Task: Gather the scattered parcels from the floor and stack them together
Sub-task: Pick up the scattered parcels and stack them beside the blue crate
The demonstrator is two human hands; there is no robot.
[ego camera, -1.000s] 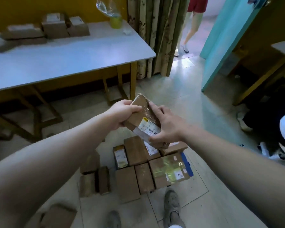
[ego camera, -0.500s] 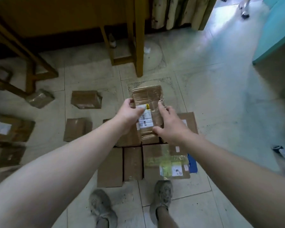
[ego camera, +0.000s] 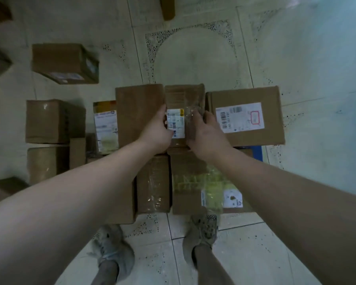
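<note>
Floor (ego camera: 193, 58) nearer than before, taped parcel (ego camera: 183, 95) down among boxes (ego camera: 139, 112), grip of left hand (ego camera: 155, 131) and right hand (ego camera: 206, 134) round it

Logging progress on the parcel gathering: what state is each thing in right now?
taped parcel: label up, held at both sides, between two boxes of the group; whether it has landed, cannot tell.
left hand: grips the parcel's left edge.
right hand: grips the parcel's right edge.
labelled box: lying flat, label up, in the group.
loose box: apart from the group, not yet gathered.
</note>
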